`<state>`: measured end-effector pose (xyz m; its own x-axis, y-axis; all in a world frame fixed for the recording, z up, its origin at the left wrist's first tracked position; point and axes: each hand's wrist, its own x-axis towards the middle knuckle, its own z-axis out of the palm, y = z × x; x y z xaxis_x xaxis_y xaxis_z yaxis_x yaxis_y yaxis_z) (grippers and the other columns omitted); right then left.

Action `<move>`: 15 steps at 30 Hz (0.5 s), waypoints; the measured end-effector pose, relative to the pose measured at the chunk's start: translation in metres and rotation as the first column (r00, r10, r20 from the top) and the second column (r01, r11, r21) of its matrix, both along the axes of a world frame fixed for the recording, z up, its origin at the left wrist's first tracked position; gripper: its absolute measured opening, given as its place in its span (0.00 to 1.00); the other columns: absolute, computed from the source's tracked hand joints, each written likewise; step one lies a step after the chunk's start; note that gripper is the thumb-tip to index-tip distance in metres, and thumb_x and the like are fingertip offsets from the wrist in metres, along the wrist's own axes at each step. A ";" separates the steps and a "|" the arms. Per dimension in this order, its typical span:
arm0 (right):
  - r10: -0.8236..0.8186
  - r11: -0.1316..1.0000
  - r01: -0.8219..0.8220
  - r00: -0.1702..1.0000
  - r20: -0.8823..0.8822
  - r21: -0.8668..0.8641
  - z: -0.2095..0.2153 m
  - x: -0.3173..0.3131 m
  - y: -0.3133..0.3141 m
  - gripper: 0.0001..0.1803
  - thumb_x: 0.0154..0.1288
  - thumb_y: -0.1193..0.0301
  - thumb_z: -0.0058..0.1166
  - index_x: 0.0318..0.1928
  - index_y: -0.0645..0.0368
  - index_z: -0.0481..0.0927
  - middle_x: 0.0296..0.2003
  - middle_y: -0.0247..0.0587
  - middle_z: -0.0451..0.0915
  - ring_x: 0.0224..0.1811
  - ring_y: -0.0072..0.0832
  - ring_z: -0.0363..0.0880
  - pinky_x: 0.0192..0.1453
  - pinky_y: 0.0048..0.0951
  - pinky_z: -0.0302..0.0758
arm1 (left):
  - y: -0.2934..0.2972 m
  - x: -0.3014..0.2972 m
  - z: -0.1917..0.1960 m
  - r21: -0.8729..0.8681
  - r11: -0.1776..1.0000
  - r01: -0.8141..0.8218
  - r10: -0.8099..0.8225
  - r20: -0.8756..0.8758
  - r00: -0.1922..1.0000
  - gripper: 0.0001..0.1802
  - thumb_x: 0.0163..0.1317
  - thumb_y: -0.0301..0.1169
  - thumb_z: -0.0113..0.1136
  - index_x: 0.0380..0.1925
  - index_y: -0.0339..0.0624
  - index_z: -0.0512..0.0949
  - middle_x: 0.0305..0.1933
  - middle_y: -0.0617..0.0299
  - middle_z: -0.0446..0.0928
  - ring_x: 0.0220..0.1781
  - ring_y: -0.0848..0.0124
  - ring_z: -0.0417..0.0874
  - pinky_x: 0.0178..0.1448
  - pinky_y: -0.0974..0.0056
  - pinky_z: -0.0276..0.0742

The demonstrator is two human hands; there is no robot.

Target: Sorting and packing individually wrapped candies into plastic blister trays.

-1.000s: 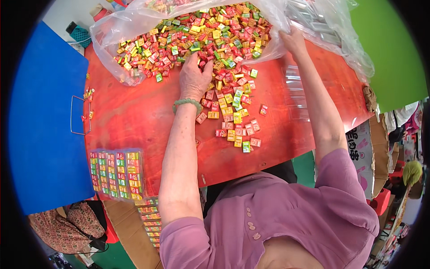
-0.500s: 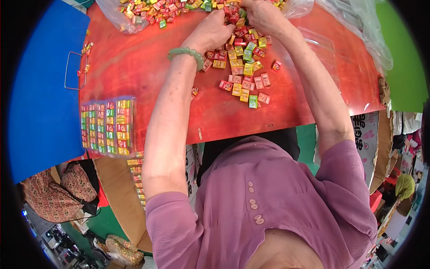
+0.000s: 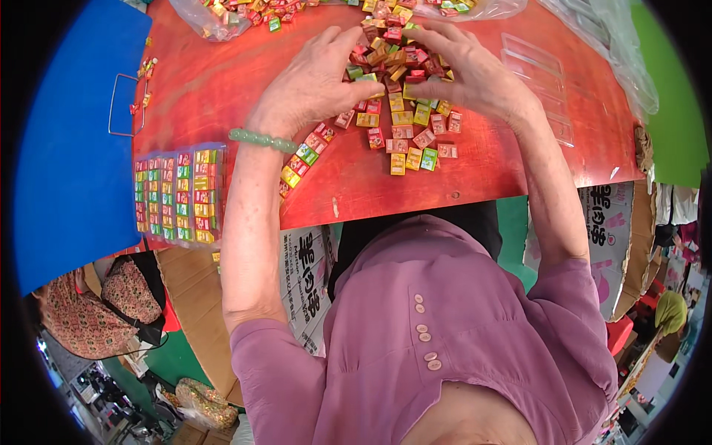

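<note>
Cupping from both sides, the left hand [image 3: 315,81] and the right hand [image 3: 471,70] are seen curved around a loose heap of small square wrapped candies in red, yellow, green and orange [image 3: 397,96], which lies on the red wooden tabletop [image 3: 519,163] near its far edge, directly ahead of the person. The fingers of both hands are held half-curled and fairly wide, thumbs pointing inward; fingertips touch the pile's outer pieces, but no single piece is seen to be pinched. A green bead bracelet [image 3: 261,139] is worn at the left wrist. The pieces are judged light, stiff in their wrappers and probably slick, likely to scatter if pushed fast; a sweep with cupped palms, or a pinch across two flat sides, is judged the surest hold. A few strays lie apart toward the near edge. Further back, a clear plastic bag of the same candies [image 3: 245,11] is noted, cut off by the picture's top edge. To the left, at the table's corner, a clear flat tray filled with candies in neat coloured rows [image 3: 178,194] is recorded. To the right, empty clear plastic trays [image 3: 545,74] lie flat on the red surface. Below the table edge, white cardboard cartons with dark and pink printing [image 3: 608,230] are stacked to right and centre.
</note>
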<state>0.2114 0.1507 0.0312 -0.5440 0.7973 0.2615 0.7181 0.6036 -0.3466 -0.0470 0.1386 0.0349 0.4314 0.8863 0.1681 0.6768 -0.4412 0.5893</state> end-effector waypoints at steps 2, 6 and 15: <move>-0.045 0.996 0.049 0.998 0.042 -0.081 -0.001 -0.004 -0.006 0.39 0.64 0.57 0.72 0.73 0.54 0.73 0.74 0.54 0.69 0.75 0.55 0.68 0.77 0.50 0.70 | -0.006 -0.002 0.004 0.066 0.997 -0.028 0.038 -0.169 0.985 0.43 0.57 0.45 0.75 0.70 0.37 0.71 0.63 0.42 0.77 0.67 0.46 0.76 0.71 0.47 0.75; 0.101 0.920 -0.061 0.991 -0.084 0.387 -0.031 -0.009 0.018 0.36 0.64 0.59 0.69 0.69 0.57 0.73 0.68 0.55 0.71 0.71 0.56 0.69 0.69 0.53 0.73 | -0.004 0.004 0.004 -0.019 0.997 -0.078 0.068 -0.322 0.944 0.44 0.53 0.45 0.78 0.67 0.37 0.74 0.61 0.42 0.77 0.67 0.44 0.75 0.71 0.47 0.74; -0.087 0.993 0.073 0.984 0.154 0.095 -0.025 -0.024 0.033 0.34 0.63 0.59 0.70 0.64 0.58 0.72 0.63 0.55 0.70 0.69 0.56 0.67 0.66 0.57 0.74 | -0.025 0.009 0.002 0.129 0.986 -0.110 0.117 -0.049 0.992 0.37 0.58 0.31 0.75 0.66 0.31 0.71 0.63 0.40 0.75 0.67 0.42 0.75 0.68 0.49 0.77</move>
<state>0.1871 0.1835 0.0063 -0.5196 0.8174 0.2488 0.8066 0.5653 -0.1728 -0.0384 0.1137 0.0367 0.3413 0.9033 0.2599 0.7570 -0.4281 0.4937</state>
